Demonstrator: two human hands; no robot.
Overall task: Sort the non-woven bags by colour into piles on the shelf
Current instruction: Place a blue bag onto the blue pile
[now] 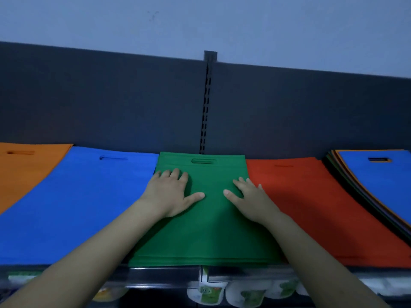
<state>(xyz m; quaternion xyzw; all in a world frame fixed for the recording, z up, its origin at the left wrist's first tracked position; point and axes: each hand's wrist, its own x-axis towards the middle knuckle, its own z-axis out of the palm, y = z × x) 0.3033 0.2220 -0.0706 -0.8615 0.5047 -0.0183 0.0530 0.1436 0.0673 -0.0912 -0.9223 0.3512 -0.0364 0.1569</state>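
The left hand [171,192] lies palm down on the flat green non-woven bag [206,232], fingers straight and a little spread, pressing the fabric and gripping nothing. The right hand [249,196] rests beside it on the same bag in the same relaxed, flat way; the two thumbs point toward each other without touching. The bag's slot handle sits just beyond the fingertips. Left of the left hand lies a flat royal-blue bag pile [77,207], and beyond that an orange bag pile [22,172]. Right of the right hand lies a red bag pile [311,207], then a mixed-colour stack topped by a blue bag [378,174]. All rest on the dark metal shelf [164,274]
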